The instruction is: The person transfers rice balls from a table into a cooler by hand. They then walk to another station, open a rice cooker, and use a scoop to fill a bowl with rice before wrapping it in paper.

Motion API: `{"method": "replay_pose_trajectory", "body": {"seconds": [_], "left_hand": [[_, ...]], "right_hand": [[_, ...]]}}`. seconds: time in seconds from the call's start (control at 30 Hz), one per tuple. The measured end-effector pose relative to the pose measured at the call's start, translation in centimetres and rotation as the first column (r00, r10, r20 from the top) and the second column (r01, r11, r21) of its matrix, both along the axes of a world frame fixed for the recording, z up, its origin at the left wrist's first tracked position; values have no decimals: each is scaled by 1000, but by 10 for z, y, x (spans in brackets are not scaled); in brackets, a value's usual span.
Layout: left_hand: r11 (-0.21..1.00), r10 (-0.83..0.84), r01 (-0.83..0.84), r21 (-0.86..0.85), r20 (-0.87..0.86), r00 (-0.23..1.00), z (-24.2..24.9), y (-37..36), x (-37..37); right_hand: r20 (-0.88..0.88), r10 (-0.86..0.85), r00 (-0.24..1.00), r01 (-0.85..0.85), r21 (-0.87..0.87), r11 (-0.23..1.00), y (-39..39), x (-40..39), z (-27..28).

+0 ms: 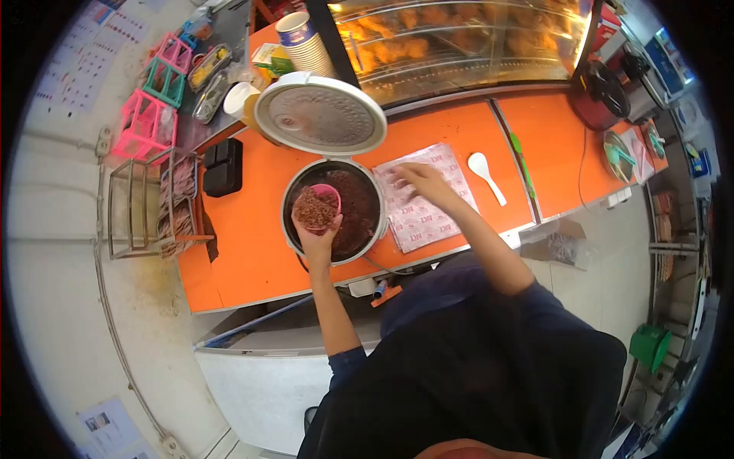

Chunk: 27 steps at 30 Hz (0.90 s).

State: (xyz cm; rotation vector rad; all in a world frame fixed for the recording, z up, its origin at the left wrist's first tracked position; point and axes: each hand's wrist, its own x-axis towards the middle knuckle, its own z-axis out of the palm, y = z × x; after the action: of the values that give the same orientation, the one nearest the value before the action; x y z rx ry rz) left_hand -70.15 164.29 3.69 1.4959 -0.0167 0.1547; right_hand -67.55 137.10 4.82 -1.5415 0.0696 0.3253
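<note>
Clearly, the largest thing is one orange surface [264,260], and the person's body covers a part of its near edge. Behind it stands one lit display case [459,46], which is cut off by the top of the view; its fried pieces are blurred, so I cannot count them. One round cooker [381,200] is on the surface, with its one lid [321,122] raised open. Dark reddish grains lie inside, but the cup and the left hand hide a part of them. Just beside the cooker, to its right, are printed sheets [432,218]; they overlap, and how many they are, I cannot tell. At the far left there are three baskets, two pink [141,126] and one green [164,80]. One stack of paper cups [310,50] stands behind the lid, the cups too close together for exact counting. One black box [223,168] is left of the cooker.

Two hands are seen. The left hand [315,236] has its fingers closed around one pink cup [336,200], heaped with grains, over the open cooker; the underside of this cup is hidden. The right hand [428,183] has its fingers spread wide, above the sheets, and holds nothing. One white spoon [486,177] lies to the right of the sheets.
</note>
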Motion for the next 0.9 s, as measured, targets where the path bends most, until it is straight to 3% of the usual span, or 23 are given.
{"method": "replay_pose_trajectory", "body": {"seconds": [0.03,0.07,0.1,0.13,0.2,0.27,0.33,0.4,0.43,0.5,0.57,0.63,0.7,0.83,0.9], "left_hand": [[999,2,-4,-34,-69,998,0,-1,-1],[999,3,-6,-33,-73,997,2,-4,0],[997,-30,21,-79,-113,993,7,-4,-1],[991,-61,43,-123,-148,987,9,-4,-3],[980,-93,71,-186,-113,989,0,-1,0],[946,-143,107,-305,-98,985,-18,11,2],[957,-96,66,-283,-93,991,-13,10,2],[964,-61,40,-262,-72,996,-5,12,-2],[950,-95,59,-307,-104,990,1,13,-4],[931,-109,57,-359,-127,986,4,17,-5],[978,-118,93,-189,-126,985,-3,19,-6],[990,-101,88,-108,-127,987,2,16,-6],[994,-112,113,-3,-153,982,2,14,-4],[995,-79,71,-64,-125,989,-6,18,-6],[993,-70,58,-99,-127,989,-3,21,-9]], "right_hand": [[-9,-197,980,196,-75,978,-29,-12,-25],[294,-226,929,342,-441,830,-66,-18,-70],[336,-306,891,454,-652,607,-97,-29,-96],[442,-266,857,513,-788,342,-135,-37,-162],[334,-306,892,352,-936,3,-159,-52,-181],[271,-132,953,260,-961,-92,-189,-60,-214],[303,63,951,302,-953,21,-210,-67,-237],[140,-160,977,184,-933,308,-194,-73,-210],[150,-133,980,185,-929,320,-179,-77,-187],[435,-91,896,421,-768,483,-122,-82,-111],[539,-50,841,402,-560,724,-51,-78,-30],[689,188,700,230,-467,854,-1,-59,-4],[568,386,727,100,-644,759,48,-49,58],[509,541,670,66,-765,640,81,-27,53],[415,696,586,-9,-855,518,80,-21,51]]}}
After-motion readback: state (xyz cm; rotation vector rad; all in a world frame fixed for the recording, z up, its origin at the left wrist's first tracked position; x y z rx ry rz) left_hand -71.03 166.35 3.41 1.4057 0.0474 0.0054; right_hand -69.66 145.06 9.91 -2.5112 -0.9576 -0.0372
